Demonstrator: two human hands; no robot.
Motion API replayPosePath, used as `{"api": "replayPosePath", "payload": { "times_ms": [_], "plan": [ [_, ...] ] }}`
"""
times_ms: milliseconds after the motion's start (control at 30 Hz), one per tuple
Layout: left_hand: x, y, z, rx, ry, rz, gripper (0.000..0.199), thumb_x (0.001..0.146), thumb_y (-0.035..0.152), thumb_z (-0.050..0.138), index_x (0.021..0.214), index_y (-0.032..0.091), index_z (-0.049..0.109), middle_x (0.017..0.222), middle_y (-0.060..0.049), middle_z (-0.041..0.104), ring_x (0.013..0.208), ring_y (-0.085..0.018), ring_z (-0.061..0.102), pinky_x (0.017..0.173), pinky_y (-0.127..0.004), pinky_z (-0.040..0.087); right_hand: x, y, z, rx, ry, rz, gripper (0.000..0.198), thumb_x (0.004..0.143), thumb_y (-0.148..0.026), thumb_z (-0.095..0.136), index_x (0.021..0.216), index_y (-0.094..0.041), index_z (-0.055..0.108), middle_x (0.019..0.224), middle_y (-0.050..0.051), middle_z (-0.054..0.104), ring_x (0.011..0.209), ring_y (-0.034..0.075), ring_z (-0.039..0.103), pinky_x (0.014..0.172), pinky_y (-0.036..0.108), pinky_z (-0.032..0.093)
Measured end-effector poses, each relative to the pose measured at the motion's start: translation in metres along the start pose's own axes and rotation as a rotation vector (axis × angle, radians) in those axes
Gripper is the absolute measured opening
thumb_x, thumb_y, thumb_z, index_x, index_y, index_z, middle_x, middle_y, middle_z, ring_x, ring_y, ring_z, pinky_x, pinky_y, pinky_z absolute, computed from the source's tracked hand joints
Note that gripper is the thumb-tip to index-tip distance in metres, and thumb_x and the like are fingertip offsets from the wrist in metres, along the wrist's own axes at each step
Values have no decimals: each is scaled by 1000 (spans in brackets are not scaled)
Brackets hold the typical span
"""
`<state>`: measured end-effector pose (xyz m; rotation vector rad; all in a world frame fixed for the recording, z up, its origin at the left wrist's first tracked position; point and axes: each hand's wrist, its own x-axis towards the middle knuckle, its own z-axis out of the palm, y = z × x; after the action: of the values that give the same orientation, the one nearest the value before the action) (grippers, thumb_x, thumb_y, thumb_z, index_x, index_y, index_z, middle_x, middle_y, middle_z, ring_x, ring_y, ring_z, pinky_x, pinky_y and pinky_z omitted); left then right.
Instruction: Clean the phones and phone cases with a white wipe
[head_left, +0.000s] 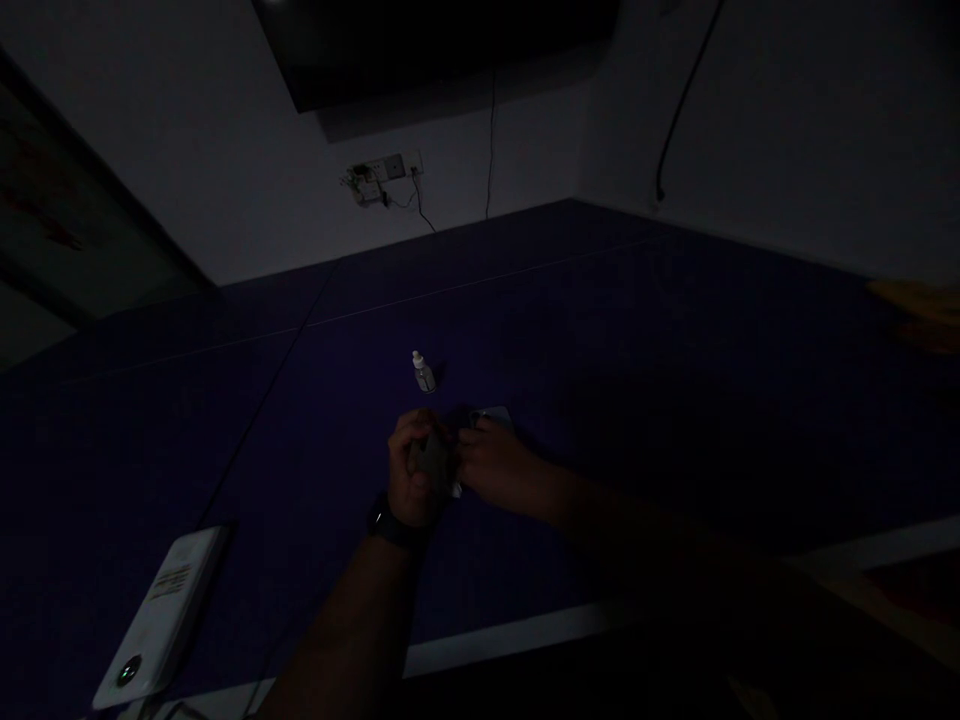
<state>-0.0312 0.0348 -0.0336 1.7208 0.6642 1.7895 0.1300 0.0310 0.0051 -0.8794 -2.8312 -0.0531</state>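
Left hand (409, 468): fingers and thumb curled closed around a dull grey, flat, roughly rectangular piece (430, 462) with a dark notch near its upper end; a dark wristwatch (395, 524) sits on this wrist.
Right hand (491, 465): fingers bent inward, right beside the grey piece; too dim to tell how tight the grip is or whether it has hold of anything.
Grey piece: raised in the left hand, tilted, above the near middle of the dark blue-purple tabletop (315, 480).
Pale flat slab with rounded corners (501, 413): just beyond the right hand's fingers, partly hidden by them.
Small clear bottle with a white dropper cap (424, 376): upright on the tabletop, a little beyond the hands, touching neither.
White oblong device with a round dark button (169, 605): near the tabletop's close edge, well to the left of the hands.
Wall behind: a large black screen (442, 45) above, a socket panel with loose wires (382, 172) beneath.
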Motion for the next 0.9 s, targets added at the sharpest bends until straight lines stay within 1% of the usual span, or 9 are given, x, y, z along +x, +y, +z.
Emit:
{"api": "replayPosePath", "payload": {
  "times_ms": [67, 233, 267, 433, 500, 600, 733, 800, 900],
  "plan": [
    [1, 0, -1, -14, -25, 43, 50, 87, 72, 51, 115, 31, 54, 111, -6, 53, 93, -24, 59, 81, -46, 53, 1, 0, 0, 10, -9, 3, 17, 89, -9, 61, 87, -21, 73, 94, 6, 74, 97, 23, 61, 85, 38, 40],
    [2, 0, 0, 5, -48, 112, 46, 92, 67, 46, 120, 31, 52, 111, -7, 52, 94, -24, 59, 79, -44, 54, 1, -2, 2, 83, -84, -126, 14, 88, -11, 61, 90, -19, 73, 99, 5, 74, 96, 22, 64, 82, 34, 43],
    [3, 0, 0, 13, -55, 124, 46, 93, 67, 45, 120, 30, 52, 111, -7, 52, 95, -24, 59, 78, -44, 54, 1, -2, 2, 87, -96, -132, 14, 88, -11, 61, 89, -19, 73, 100, 6, 74, 96, 22, 64, 81, 34, 43],
    [5, 1, -4, 77, -102, 184, 44, 95, 64, 43, 125, 31, 50, 113, -7, 53, 97, -24, 59, 80, -44, 54, -2, -2, -3, 104, -82, -15, 13, 89, -15, 60, 90, -19, 72, 100, 9, 73, 99, 25, 64, 86, 38, 44],
    [6, 3, -6, 121, -116, 208, 44, 96, 63, 44, 127, 32, 50, 116, -7, 52, 99, -25, 59, 82, -46, 53, -4, -2, -8, 172, -73, -17, 13, 89, -14, 60, 92, -19, 72, 101, 9, 73, 101, 24, 64, 88, 38, 45],
    [8, 5, -8, 199, -121, 261, 44, 95, 61, 47, 128, 32, 49, 121, -8, 51, 106, -26, 57, 86, -48, 52, -5, 0, -11, 332, -29, -35, 11, 87, -15, 63, 95, -18, 70, 101, 8, 72, 99, 23, 64, 89, 37, 47],
    [11, 9, -11, 268, -136, 333, 47, 91, 60, 57, 131, 37, 47, 130, -8, 46, 113, -28, 56, 88, -50, 51, -2, 7, -6, 505, 85, 3, 12, 88, -20, 68, 100, -17, 69, 103, 9, 71, 97, 22, 65, 88, 35, 49],
    [12, 10, -11, 277, -154, 354, 50, 89, 61, 61, 133, 40, 45, 134, -7, 44, 116, -29, 56, 88, -50, 52, -1, 11, -1, 521, 123, 1, 14, 85, -19, 71, 99, -17, 69, 104, 9, 71, 98, 22, 65, 88, 35, 49],
    [10, 16, -5, 260, -182, 360, 61, 84, 69, 62, 136, 44, 42, 136, -8, 46, 120, -31, 56, 89, -51, 53, 0, 15, 6, 425, 199, -53, 18, 80, -21, 76, 97, -17, 70, 103, 8, 72, 99, 24, 64, 90, 38, 47]
  ]
}}
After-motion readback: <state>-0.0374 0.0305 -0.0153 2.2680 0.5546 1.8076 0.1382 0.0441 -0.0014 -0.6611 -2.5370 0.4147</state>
